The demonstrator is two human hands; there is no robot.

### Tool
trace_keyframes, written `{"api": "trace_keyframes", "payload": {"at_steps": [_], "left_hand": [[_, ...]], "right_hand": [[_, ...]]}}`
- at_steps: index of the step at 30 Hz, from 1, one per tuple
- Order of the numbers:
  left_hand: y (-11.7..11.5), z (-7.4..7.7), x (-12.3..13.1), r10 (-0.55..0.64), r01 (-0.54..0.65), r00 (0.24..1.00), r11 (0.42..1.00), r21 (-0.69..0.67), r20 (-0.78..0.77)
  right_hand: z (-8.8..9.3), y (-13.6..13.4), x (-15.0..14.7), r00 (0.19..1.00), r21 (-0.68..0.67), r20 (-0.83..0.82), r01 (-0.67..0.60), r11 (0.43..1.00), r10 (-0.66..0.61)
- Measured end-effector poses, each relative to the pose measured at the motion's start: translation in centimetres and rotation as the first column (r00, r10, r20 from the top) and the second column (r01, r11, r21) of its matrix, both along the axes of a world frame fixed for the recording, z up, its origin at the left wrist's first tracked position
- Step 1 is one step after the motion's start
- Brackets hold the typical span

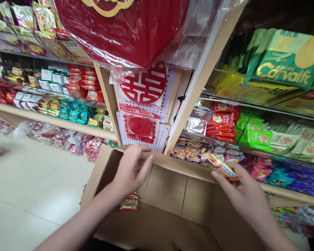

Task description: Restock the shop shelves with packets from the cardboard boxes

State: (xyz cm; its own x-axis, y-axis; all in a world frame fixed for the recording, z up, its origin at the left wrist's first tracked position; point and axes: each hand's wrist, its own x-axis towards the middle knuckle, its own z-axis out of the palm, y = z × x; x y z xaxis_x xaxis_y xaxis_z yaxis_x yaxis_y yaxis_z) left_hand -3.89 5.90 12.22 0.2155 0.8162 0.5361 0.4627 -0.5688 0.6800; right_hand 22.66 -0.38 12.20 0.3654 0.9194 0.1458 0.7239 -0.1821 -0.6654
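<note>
My right hand (247, 193) grips a small yellow, white and blue snack packet (219, 165) between thumb and fingers, above the right part of the cardboard box's back edge. The open cardboard box (164, 181) stands in front of me. Over its back left part is my left hand (133, 165), fingers loosely bent and thumb apart, with nothing visible in it; I cannot tell whether it touches the box flap. Low inside the box, at the left, lie a few similar snack packets (129, 203), partly covered by my left forearm.
Matching packets (189, 150) fill a low compartment behind the box. Shelves of wrapped snacks (261, 134) rise on the right, more shelves (78, 83) on the left. A plastic-wrapped red item (131, 31) hangs overhead. Bagged goods (68, 137) line the tiled floor.
</note>
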Motion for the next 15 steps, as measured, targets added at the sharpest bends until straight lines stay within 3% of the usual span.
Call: {"api": "trace_keyframes", "payload": {"at_steps": [1,3,5,7,11,15], "left_hand": [[1.0,0.0,-0.8,0.058,-0.051,0.987,0.998,0.047,-0.148],[2.6,-0.4,-1.8,0.123,-0.108,0.921,0.992,0.062,-0.369],[3.2,-1.2,-1.8,0.171,-0.150,0.840,0.985,0.083,-0.514],[3.2,-1.9,-1.4,0.221,-0.177,0.781,0.975,0.132,-0.585],[2.6,-2.5,-1.1,0.258,-0.197,0.764,0.966,0.167,-0.591],[2.6,-2.5,-1.4,0.262,-0.201,0.754,0.965,0.168,-0.602]], "right_hand": [[-0.1,1.5,1.6,0.992,-0.051,0.124,-0.010,0.999,0.016],[-1.1,4.7,3.8,0.953,-0.247,0.252,-0.104,0.963,0.167],[-2.7,7.9,4.9,0.905,-0.432,0.258,-0.204,0.878,0.337],[-4.6,10.7,5.1,0.867,-0.523,0.257,-0.247,0.816,0.427],[-7.5,15.1,4.2,0.836,-0.538,0.292,-0.259,0.802,0.465],[-8.9,17.8,2.7,0.800,-0.512,0.364,-0.256,0.820,0.477]]}}
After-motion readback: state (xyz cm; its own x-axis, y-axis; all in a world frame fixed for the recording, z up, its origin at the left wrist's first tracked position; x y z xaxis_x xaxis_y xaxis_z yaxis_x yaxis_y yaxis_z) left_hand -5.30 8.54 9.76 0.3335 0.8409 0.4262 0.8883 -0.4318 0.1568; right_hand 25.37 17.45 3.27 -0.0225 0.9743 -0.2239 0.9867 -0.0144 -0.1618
